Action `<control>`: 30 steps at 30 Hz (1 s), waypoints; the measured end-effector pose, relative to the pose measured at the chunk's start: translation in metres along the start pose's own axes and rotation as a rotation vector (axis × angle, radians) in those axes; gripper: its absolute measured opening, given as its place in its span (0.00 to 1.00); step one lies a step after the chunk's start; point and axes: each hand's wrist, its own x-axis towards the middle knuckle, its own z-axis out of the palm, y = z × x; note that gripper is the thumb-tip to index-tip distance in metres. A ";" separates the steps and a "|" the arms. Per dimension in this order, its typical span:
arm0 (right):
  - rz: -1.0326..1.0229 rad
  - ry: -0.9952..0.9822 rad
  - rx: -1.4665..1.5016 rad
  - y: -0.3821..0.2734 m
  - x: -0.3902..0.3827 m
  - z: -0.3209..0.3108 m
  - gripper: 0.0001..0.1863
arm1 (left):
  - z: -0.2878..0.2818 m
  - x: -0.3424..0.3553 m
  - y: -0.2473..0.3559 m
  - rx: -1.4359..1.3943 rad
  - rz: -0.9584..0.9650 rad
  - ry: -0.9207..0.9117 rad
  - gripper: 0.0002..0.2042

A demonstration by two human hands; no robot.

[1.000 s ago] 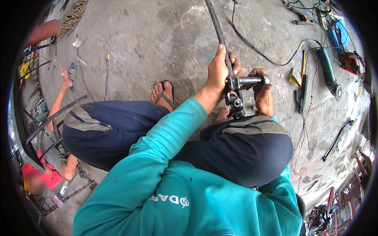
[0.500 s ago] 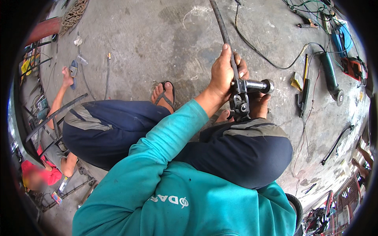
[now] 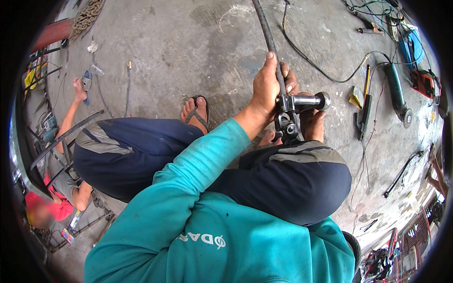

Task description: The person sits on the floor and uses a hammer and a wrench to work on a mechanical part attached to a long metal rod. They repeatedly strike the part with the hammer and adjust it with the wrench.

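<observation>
My left hand (image 3: 266,87) is closed around a long dark metal rod (image 3: 265,29), thumb lying along it. The rod runs up past the top of the view. Below my fist, at its near end, is a greasy universal joint (image 3: 287,123), just above my right knee. A short dark metal cylinder with a rounded, wider end (image 3: 312,101) sticks out to the right beside the joint; whether it is fixed there I cannot tell. My right hand does not show.
On the floor at right lie an angle grinder (image 3: 395,89), a dark electrode holder (image 3: 363,120) and a yellow piece (image 3: 356,97). A cable (image 3: 325,75) crosses beyond the rod. At far left, a person in red (image 3: 61,207) sits near metal bars (image 3: 68,137). A chain (image 3: 87,19) lies at the upper left.
The view has shifted very slightly. My left hand keeps its hold on the rod, and the rounded cylinder end appears turned a little.
</observation>
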 end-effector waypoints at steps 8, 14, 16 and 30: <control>0.013 0.123 -0.343 -0.011 -0.011 0.011 0.38 | -0.008 0.005 -0.005 -0.009 -0.008 -0.010 0.25; 0.061 0.288 -0.362 0.028 -0.022 0.006 0.34 | 0.010 0.007 0.021 -0.073 -0.117 0.062 0.20; 0.055 0.321 -0.386 0.040 -0.021 0.005 0.32 | 0.004 0.012 0.034 -0.193 -0.219 0.019 0.19; 0.062 0.463 -0.612 0.077 -0.019 0.002 0.26 | 0.021 0.016 0.028 0.002 -0.189 0.179 0.20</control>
